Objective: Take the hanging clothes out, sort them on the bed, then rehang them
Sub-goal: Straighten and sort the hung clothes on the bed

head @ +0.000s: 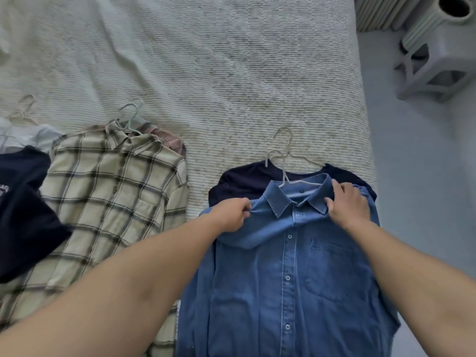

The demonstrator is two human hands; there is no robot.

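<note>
A blue denim shirt on a white hanger lies on the bed, on top of a dark navy garment with its own wire hanger. My left hand grips the denim shirt's left shoulder. My right hand holds its right shoulder beside the collar. To the left lies a cream plaid shirt on a pale hanger, over a pinkish plaid garment. At the far left are a navy printed top and white clothing.
The bed's right edge runs down near the denim shirt, with grey floor beyond. A grey stool-like stand with a ribbed vase sits at the upper right. The bed's upper part is bare ribbed cover.
</note>
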